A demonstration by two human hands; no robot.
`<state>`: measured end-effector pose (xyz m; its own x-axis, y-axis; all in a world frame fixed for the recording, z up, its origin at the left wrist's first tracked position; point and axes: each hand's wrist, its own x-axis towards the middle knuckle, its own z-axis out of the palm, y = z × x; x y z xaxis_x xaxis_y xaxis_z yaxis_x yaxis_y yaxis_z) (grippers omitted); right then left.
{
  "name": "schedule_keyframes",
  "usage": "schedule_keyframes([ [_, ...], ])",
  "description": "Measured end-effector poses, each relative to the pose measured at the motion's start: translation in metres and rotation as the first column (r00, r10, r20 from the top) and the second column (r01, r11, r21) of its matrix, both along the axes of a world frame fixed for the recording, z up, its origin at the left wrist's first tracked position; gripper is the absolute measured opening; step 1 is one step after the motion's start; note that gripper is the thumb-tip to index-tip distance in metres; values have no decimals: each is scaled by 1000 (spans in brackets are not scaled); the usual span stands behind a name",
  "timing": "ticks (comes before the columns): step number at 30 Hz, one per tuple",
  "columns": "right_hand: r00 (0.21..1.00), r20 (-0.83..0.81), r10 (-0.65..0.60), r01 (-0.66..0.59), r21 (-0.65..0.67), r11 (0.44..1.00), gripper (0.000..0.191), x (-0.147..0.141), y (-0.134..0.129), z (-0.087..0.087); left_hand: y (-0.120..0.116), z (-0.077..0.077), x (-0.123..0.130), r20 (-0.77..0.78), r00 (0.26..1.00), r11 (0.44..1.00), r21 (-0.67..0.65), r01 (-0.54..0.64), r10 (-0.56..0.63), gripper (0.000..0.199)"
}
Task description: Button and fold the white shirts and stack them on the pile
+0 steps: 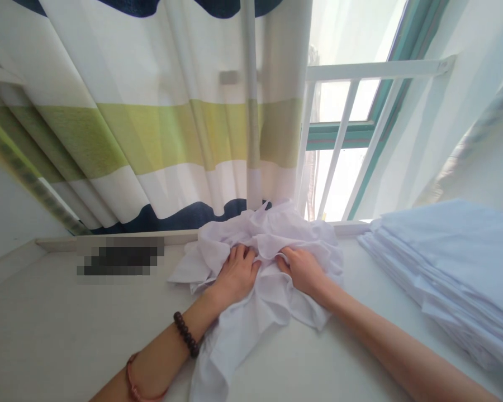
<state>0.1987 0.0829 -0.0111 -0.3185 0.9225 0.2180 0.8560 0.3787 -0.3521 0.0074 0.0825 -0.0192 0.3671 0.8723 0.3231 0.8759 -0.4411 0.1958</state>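
A crumpled white cloth (268, 296) lies in a heap on the white surface, its far side against the back edge and one tail hanging toward me. My left hand (237, 276) is sunk into the middle of the heap, fingers curled into the fabric. Close beside it, my right hand (299, 268) grips a fold, with its fingertips partly hidden by the cloth. Whether this cloth is a garment or a sheet I cannot make out.
A stack of folded white cloths (452, 268) sits at the right. Behind the surface hang striped curtains (171, 134), beside a white railing (377, 70) and a bright window. A pixelated dark patch (119, 259) lies at the left. The surface has a low raised back edge (180, 238).
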Motion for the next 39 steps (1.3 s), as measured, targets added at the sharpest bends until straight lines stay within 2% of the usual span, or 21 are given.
schedule_keyframes([
  [5,999,8,-35,35,11,999,34,-7,37,1,37,-4,4,57,998,999,48,20,-23,23],
  [10,998,-29,-60,59,-55,997,35,-9,49,5,46,-4,3,125,989,996,52,70,-76,21],
  [13,997,-75,-9,-2,-147,989,32,-1,37,18,37,11,-5,158,980,993,14,117,-118,17],
  [16,989,-112,95,-126,-316,940,25,17,16,45,15,43,-19,183,971,981,-91,171,-152,28],
  [19,964,-186,189,-258,-486,835,25,35,-8,76,-12,77,-29,364,924,905,-344,248,-115,32],
  [21,921,-323,219,-367,-528,766,28,42,-22,93,-29,93,-30,565,825,803,-497,328,13,32],
  [23,843,-495,211,-484,-526,700,30,44,-34,103,-43,98,-28,697,698,688,-588,425,165,37],
  [25,737,-654,169,-600,-518,610,30,43,-45,101,-56,93,-24,759,593,606,-612,509,269,42],
  [27,626,-775,87,-696,-505,511,28,41,-56,86,-66,77,-19,798,500,562,-596,574,335,44],
  [28,577,-816,32,-725,-494,481,29,41,-61,74,-71,66,-17,814,454,544,-581,606,364,46],
  [29,536,-844,-30,-741,-487,463,31,41,-67,60,-76,55,-14,829,404,530,-559,638,387,48],
  [32,430,-871,-237,-736,-490,467,38,43,-80,18,-87,21,-7,858,284,497,-486,719,428,54],
  [35,332,-865,-377,-704,-493,511,38,43,-87,-5,-92,3,-1,870,248,523,-460,718,425,51],
  [39,250,-850,-463,-721,-482,497,30,33,-86,-2,-90,2,3,885,269,639,-461,616,380,48],
])
